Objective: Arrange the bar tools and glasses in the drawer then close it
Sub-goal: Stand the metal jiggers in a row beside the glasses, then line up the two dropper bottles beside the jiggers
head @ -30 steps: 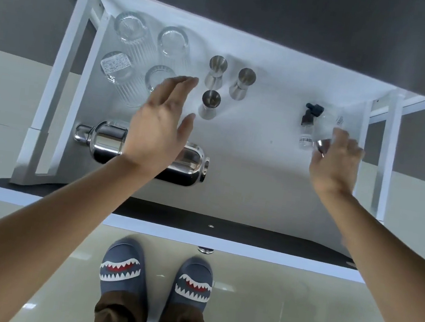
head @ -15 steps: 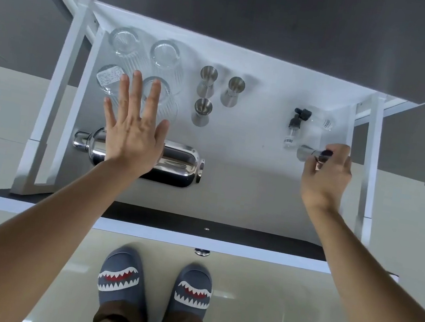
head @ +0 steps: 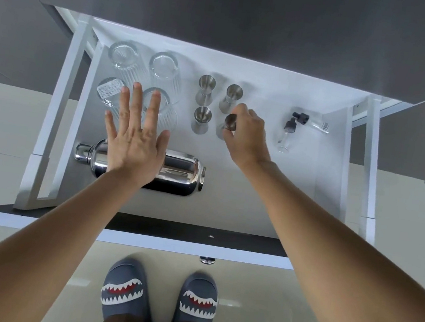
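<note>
White drawer (head: 296, 200): right hand (head: 247, 135) fingers pinch steel jigger (head: 228, 125); left hand (head: 134, 144) splayed.

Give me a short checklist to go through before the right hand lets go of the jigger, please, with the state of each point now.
1. Right hand grips the fourth jigger by its top: ok.
2. Jigger base resting on the drawer floor: cannot tell, the fingers hide it.
3. Spot completes the square with the other three jiggers, all upright: ok.
4. Left hand open, flat above the shaker, holding nothing: ok.
5. Four glasses grouped at the back left: ok.
6. Two dropper bottles lying on their sides, unaligned: not ok.
</note>
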`<state>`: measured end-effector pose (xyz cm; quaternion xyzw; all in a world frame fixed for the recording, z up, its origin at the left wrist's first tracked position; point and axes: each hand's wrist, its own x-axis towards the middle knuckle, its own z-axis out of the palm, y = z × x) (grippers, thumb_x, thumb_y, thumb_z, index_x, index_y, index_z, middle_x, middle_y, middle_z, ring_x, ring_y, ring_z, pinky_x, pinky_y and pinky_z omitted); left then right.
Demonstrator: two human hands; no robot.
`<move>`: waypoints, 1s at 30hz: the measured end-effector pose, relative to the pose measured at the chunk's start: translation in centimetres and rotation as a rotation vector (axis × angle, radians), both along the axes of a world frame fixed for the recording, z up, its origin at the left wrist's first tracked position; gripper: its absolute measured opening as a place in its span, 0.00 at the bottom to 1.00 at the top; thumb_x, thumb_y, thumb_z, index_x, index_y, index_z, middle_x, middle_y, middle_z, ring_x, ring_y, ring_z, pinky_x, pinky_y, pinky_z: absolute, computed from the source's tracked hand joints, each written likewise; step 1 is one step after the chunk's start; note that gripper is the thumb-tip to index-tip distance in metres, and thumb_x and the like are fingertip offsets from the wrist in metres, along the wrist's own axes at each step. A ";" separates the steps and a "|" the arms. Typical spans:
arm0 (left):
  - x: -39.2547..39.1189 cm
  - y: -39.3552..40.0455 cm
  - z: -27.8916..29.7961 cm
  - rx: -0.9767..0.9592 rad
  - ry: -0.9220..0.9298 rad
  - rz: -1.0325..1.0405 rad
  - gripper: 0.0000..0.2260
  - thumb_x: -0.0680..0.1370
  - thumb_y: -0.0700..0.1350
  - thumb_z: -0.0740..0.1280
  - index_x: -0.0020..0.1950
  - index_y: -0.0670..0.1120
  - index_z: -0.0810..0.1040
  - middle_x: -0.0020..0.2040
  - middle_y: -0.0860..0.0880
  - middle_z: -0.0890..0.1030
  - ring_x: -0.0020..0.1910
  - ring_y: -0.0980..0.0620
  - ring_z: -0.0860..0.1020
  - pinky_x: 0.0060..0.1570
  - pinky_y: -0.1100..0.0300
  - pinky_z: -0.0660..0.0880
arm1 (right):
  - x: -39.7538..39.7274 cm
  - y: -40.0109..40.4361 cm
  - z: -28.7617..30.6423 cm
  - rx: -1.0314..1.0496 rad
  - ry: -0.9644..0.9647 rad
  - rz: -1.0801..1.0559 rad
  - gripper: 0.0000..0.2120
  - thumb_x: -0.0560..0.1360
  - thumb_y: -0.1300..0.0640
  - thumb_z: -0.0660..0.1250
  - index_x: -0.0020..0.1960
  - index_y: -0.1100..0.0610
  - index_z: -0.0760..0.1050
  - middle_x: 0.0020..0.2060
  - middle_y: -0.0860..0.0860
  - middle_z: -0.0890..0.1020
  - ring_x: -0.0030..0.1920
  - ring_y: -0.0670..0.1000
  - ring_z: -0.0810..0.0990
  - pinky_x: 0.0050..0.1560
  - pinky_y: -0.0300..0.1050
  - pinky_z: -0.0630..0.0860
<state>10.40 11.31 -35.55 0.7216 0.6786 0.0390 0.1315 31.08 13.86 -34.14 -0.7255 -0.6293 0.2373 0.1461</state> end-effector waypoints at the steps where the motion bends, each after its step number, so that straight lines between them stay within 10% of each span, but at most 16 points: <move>1: 0.0 0.0 0.0 0.000 0.000 -0.004 0.30 0.81 0.54 0.52 0.79 0.52 0.41 0.80 0.44 0.42 0.79 0.43 0.41 0.75 0.38 0.46 | -0.1 0.1 -0.2 -0.006 0.005 -0.007 0.11 0.75 0.63 0.63 0.56 0.65 0.71 0.50 0.62 0.78 0.49 0.63 0.77 0.46 0.49 0.72; 8: 1.4 -0.6 1.7 0.117 -0.107 -0.042 0.30 0.81 0.50 0.57 0.79 0.47 0.47 0.79 0.39 0.44 0.78 0.38 0.43 0.73 0.35 0.45 | 2.7 -1.7 -0.5 0.057 -0.006 -0.087 0.17 0.68 0.72 0.59 0.55 0.60 0.66 0.51 0.57 0.74 0.50 0.59 0.73 0.43 0.52 0.74; 13: 8.7 -1.6 2.9 0.257 -0.238 -0.521 0.23 0.78 0.46 0.63 0.73 0.44 0.66 0.77 0.38 0.59 0.76 0.39 0.58 0.72 0.37 0.57 | 10.5 -1.7 -0.3 0.084 -0.231 -0.226 0.23 0.68 0.75 0.57 0.61 0.62 0.67 0.59 0.58 0.73 0.58 0.60 0.70 0.55 0.53 0.73; 16: 14.1 -1.4 2.2 0.060 -0.246 -0.723 0.24 0.79 0.44 0.61 0.75 0.48 0.63 0.80 0.43 0.52 0.77 0.42 0.58 0.72 0.43 0.62 | 14.4 -0.8 -0.5 -0.134 -0.351 -0.128 0.29 0.73 0.72 0.60 0.71 0.58 0.61 0.69 0.57 0.69 0.68 0.62 0.66 0.65 0.56 0.70; 20: 19.8 0.0 0.4 -0.130 -0.163 -0.695 0.24 0.82 0.43 0.56 0.77 0.53 0.57 0.80 0.48 0.43 0.78 0.44 0.53 0.70 0.47 0.64 | 16.1 -1.0 -1.1 -0.254 -0.384 -0.011 0.20 0.76 0.68 0.63 0.66 0.61 0.67 0.55 0.62 0.79 0.57 0.63 0.76 0.54 0.56 0.77; 30: 22.8 0.6 -1.4 -0.322 -0.226 -0.325 0.11 0.81 0.42 0.59 0.56 0.39 0.78 0.72 0.46 0.66 0.63 0.44 0.71 0.53 0.55 0.73 | 16.0 -4.8 -3.3 -0.218 -0.296 -0.198 0.11 0.78 0.62 0.62 0.60 0.62 0.71 0.57 0.60 0.73 0.57 0.60 0.73 0.47 0.49 0.71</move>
